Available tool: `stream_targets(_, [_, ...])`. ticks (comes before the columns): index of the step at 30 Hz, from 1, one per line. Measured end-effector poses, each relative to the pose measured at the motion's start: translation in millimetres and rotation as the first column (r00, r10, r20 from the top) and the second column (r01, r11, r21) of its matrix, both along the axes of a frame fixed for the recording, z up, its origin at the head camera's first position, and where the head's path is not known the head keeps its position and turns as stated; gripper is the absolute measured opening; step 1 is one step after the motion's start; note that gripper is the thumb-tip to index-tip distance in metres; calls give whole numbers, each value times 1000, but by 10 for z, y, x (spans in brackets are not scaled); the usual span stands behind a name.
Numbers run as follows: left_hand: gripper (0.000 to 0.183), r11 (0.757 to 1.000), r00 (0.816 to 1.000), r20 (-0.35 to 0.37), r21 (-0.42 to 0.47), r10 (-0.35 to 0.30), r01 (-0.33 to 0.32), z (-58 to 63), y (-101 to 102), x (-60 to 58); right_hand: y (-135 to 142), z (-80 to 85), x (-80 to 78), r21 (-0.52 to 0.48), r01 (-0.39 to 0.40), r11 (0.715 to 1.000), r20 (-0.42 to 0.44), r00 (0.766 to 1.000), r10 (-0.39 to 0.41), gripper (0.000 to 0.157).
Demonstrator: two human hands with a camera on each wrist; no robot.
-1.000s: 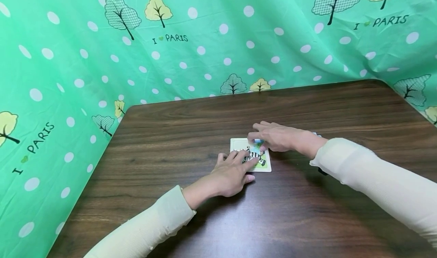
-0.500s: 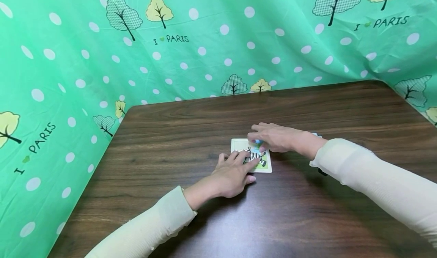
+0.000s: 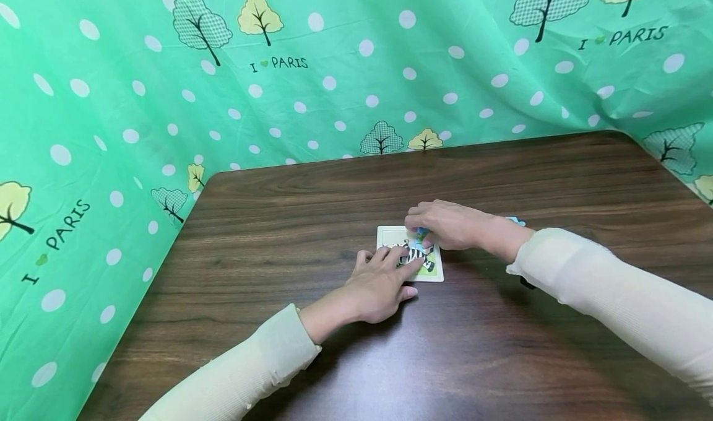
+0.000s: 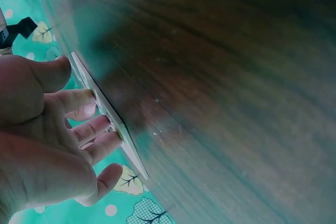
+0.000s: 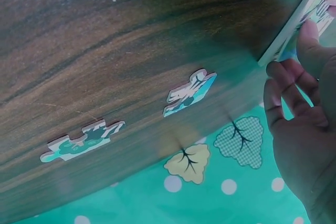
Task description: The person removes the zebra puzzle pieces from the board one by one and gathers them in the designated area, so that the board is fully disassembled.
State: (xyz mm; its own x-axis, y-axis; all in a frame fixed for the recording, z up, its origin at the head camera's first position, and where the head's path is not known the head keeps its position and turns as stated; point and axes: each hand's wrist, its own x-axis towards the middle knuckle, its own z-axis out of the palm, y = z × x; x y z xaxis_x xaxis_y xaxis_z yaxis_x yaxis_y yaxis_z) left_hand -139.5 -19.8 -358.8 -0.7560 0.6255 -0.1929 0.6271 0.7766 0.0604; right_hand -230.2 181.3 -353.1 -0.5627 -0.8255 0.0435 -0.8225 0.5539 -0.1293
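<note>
A small square jigsaw puzzle board (image 3: pixel 437 273) with a zebra picture and a pale rim lies flat on the table. My left hand (image 3: pixel 379 290) rests on its left part, extended fingertips touching the surface; the left wrist view shows these fingers (image 4: pixel 98 129) against the board's thin edge (image 4: pixel 137 163). At the upper right corner, my right hand (image 3: pixel 453 224) curls over a blue-and-green puzzle piece (image 3: pixel 421 231), which shows between thumb and fingers. That hand (image 5: pixel 304 85) covers most of the piece in the right wrist view.
Two loose puzzle pieces lie on the wood table beyond the right hand: one with green and brown (image 5: pixel 81 142), one with stripes and blue (image 5: pixel 190 94). In the head view the right arm mostly hides them. A green dotted cloth (image 3: pixel 334 68) hangs behind the table (image 3: pixel 267 223).
My right hand's fingers have drawn slightly closer together over the corner piece, and its wrist has shifted a little. The left hand keeps its place on the board.
</note>
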Motion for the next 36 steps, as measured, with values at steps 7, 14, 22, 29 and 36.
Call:
stream_targets(7, [56, 1000, 1000, 1, -2, 0, 0, 0, 3, 0, -5, 6, 6, -17, 35, 999, 26, 999, -35, 25])
stream_targets(14, [56, 1000, 1000, 5, -4, 0, 0, 3, 8, 2, 37, -12, -1, -94, 61, 994, 121, 991, -50, 25])
stream_targets(22, [56, 1000, 1000, 7, -11, 7, -7, 6, 10, 6, 110, -48, -12, -198, 121, 973, 268, 961, -65, 37])
stream_targets(29, [56, 1000, 1000, 15, -10, 8, -8, -3, 7, -2, 110, -55, -43, -229, 208, 951, 387, 916, -108, 42])
stream_targets(36, [56, 1000, 1000, 12, -2, 5, -5, -4, 4, -5, 152, -66, -102, -237, 289, 927, 529, 839, -126, 43])
